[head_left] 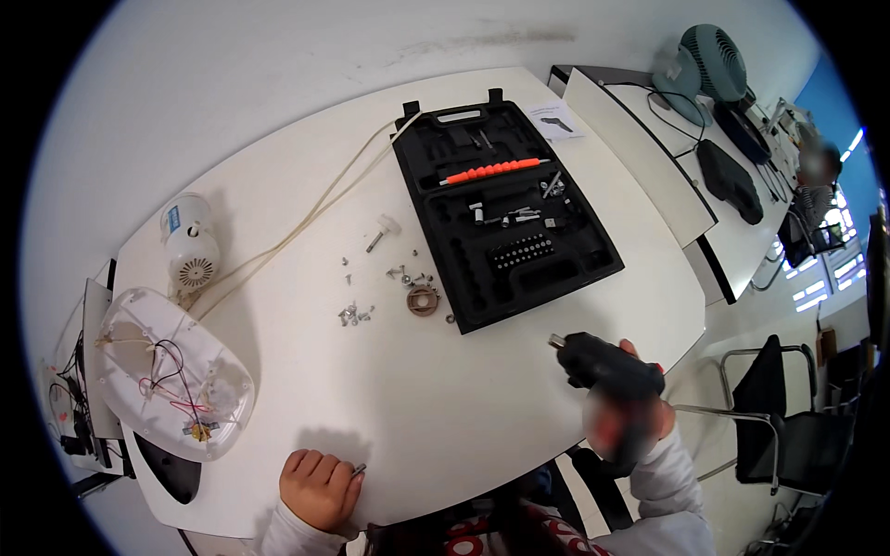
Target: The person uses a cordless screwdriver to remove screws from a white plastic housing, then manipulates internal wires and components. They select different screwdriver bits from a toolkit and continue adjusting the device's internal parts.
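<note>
My right hand (660,422) grips a black cordless screwdriver (607,366) above the table's right front part, its metal tip pointing up and left. Part of the tool's handle is blurred. Near the front edge, my left hand (318,486) is closed, with a small metal bit (359,470) sticking out between thumb and forefinger. Beyond my hands lies an open black tool case (519,320) with a row of bits (522,250), several sockets and an orange flexible shaft (493,171). Left of the case are loose screws (352,315) and a round brown part (423,299).
A white fan motor housing (192,243) and an opened white base (176,371) with exposed wires are at the left. A pale cord (306,222) runs to the case. A leaflet (556,120) lies behind it. A black chair (788,426) and a second desk with a fan (712,65) stand right.
</note>
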A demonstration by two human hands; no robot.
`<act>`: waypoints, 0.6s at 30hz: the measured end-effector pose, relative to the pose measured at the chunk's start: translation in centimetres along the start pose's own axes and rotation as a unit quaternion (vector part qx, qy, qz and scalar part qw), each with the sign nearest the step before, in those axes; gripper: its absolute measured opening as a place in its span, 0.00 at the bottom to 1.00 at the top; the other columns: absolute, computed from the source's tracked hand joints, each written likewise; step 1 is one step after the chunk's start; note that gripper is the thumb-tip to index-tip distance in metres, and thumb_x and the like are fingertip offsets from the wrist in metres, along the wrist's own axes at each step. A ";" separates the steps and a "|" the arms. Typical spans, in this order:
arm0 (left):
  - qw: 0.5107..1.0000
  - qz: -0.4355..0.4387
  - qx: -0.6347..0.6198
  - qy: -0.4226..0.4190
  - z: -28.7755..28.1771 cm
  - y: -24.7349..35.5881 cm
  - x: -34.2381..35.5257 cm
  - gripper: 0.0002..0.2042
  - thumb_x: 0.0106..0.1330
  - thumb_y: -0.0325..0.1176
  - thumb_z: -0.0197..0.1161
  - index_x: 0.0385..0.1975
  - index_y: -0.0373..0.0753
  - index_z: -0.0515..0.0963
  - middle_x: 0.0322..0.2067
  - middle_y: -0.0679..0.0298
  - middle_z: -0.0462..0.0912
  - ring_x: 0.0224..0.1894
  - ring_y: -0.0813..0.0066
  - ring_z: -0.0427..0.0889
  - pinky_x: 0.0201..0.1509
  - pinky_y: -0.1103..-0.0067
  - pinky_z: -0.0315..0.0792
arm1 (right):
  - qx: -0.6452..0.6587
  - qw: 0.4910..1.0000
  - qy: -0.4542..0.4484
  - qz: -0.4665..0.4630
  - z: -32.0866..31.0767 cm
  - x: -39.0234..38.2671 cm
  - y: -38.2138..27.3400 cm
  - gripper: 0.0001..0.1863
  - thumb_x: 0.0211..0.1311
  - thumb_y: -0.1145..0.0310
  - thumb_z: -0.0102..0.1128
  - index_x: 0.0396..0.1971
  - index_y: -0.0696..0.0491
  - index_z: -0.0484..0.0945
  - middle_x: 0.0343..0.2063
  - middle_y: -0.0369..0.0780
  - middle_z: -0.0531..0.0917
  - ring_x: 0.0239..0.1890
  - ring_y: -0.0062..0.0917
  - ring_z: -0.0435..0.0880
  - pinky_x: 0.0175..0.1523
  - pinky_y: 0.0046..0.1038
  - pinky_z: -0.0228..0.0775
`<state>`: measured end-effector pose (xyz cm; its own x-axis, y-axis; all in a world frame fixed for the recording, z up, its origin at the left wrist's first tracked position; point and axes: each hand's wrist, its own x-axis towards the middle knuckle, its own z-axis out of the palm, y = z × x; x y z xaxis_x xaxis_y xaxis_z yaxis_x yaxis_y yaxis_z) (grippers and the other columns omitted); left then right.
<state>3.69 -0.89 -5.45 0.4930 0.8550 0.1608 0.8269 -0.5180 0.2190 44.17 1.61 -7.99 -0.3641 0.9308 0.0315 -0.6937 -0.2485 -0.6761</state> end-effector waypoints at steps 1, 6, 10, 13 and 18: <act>1.000 0.002 0.006 0.001 0.2 0.1 0.2 0.07 0.45 0.32 0.61 0.19 0.40 0.70 0.18 0.64 0.69 0.24 0.65 0.69 0.32 0.71 0.65 | 0.000 0.997 -0.073 -0.037 0.9 1.1 0.5 0.27 0.65 0.58 0.38 0.62 0.51 0.54 0.57 0.41 0.66 0.56 0.30 0.69 0.61 0.30 0.60; 0.999 -0.004 0.035 0.036 2.1 -0.4 -1.2 0.06 0.46 0.32 0.61 0.21 0.39 0.71 0.20 0.64 0.69 0.25 0.65 0.70 0.36 0.70 0.65 | 0.158 0.987 0.011 0.011 0.8 1.7 1.0 0.40 0.51 0.59 0.55 0.64 0.46 0.50 0.56 0.46 0.66 0.49 0.37 0.74 0.51 0.37 0.70; 0.998 -0.028 0.042 -0.031 2.5 -0.6 -1.4 0.06 0.47 0.31 0.60 0.21 0.39 0.71 0.20 0.63 0.69 0.25 0.65 0.69 0.38 0.69 0.64 | 0.026 0.995 0.078 0.054 0.3 1.3 0.1 0.45 0.42 0.60 0.62 0.62 0.54 0.52 0.54 0.48 0.67 0.49 0.35 0.74 0.50 0.34 0.70; 1.000 -0.020 -0.004 0.003 1.8 -0.3 -0.3 0.06 0.46 0.30 0.60 0.20 0.39 0.69 0.19 0.63 0.67 0.23 0.64 0.69 0.37 0.68 0.63 | -0.132 0.982 0.065 0.120 0.1 1.9 -1.2 0.43 0.42 0.62 0.66 0.55 0.61 0.51 0.45 0.48 0.74 0.45 0.33 0.77 0.52 0.32 0.67; 1.000 -0.024 -0.002 0.002 2.1 0.0 0.9 0.07 0.46 0.28 0.60 0.19 0.39 0.68 0.18 0.63 0.67 0.23 0.64 0.68 0.36 0.68 0.62 | -0.178 0.951 -0.029 0.250 0.8 4.3 -2.4 0.34 0.50 0.67 0.65 0.48 0.56 0.50 0.40 0.50 0.77 0.43 0.35 0.78 0.52 0.34 0.66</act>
<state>4.69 -0.04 -7.34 0.4512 0.8791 0.1534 0.8486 -0.4759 0.2312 43.82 5.96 -5.63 -0.6347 0.7011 -0.3251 -0.1746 -0.5398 -0.8235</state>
